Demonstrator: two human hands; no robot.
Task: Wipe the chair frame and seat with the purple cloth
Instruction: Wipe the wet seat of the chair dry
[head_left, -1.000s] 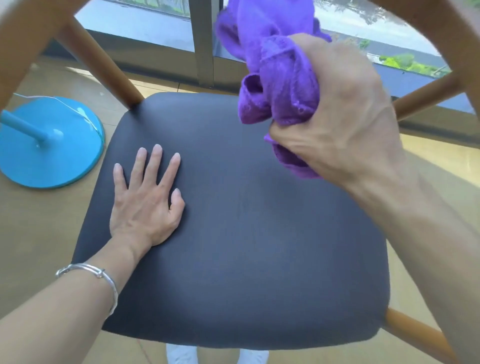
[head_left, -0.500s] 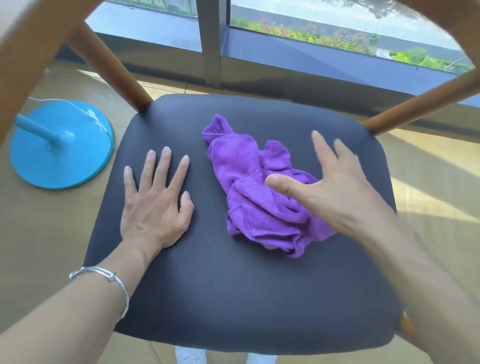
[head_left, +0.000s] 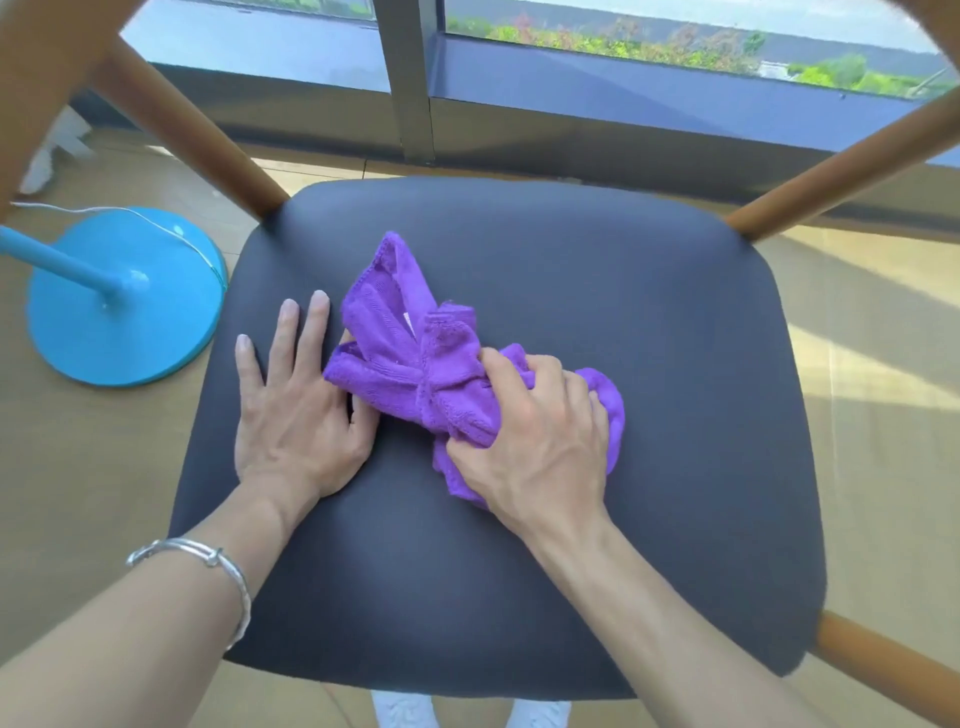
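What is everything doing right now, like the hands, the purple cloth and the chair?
Purple cloth: bunched up, lying on the seat.
Right hand: gripping the cloth, fingers curled.
Left hand: flat on the seat, fingers straight, touching the cloth.
Seat: under both hands and the cloth.
Blue stand: on the floor.
Bracelet: on the left wrist.

Pale wood floor (head_left: 104, 467), sunlit in bright bands at three o'clock. At twelve a wide window (head_left: 649, 31) with a grey upright (head_left: 410, 78) — greenery beyond. At nine o'clock a round blue stand base (head_left: 124, 332), white cord (head_left: 78, 209) trailing across it.
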